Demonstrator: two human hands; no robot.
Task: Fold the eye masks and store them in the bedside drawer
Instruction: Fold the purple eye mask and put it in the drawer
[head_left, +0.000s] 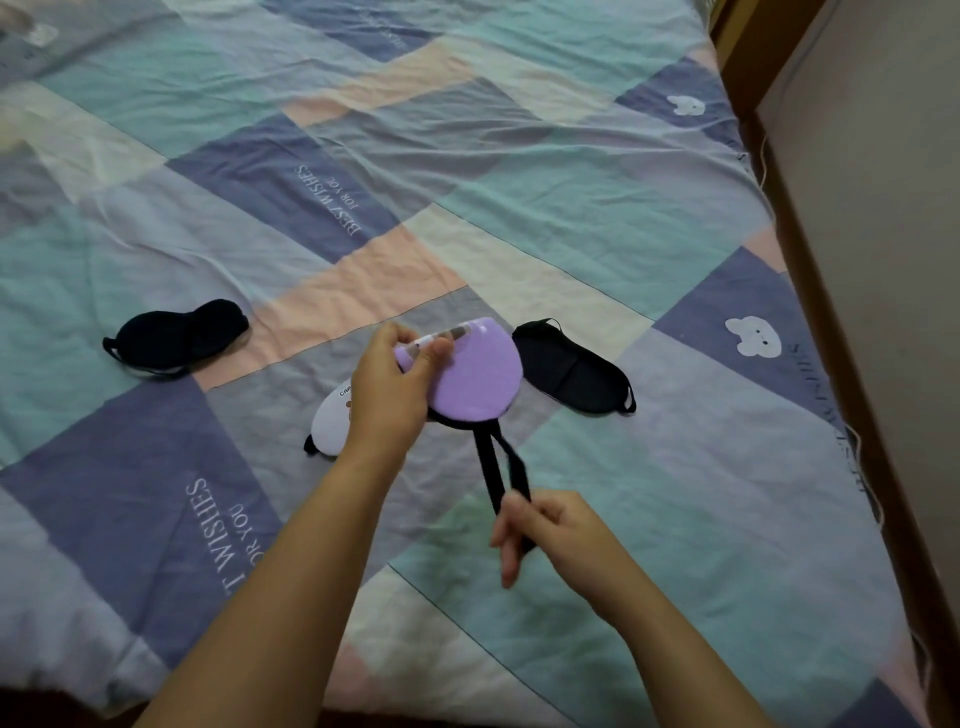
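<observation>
On the patchwork bedspread (597, 218), the left hand (395, 389) pinches the folded purple mask (475, 376) while, at five o'clock, the right hand (545, 525) grips its black strap (493, 467), which may slip and unfold it.

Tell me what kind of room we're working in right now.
Most likely a bedroom: the hands work over a bed covered by a patchwork sheet, with a wooden bed frame against the wall at right. Loose eye masks, such as the black eye mask, lie on it.
</observation>
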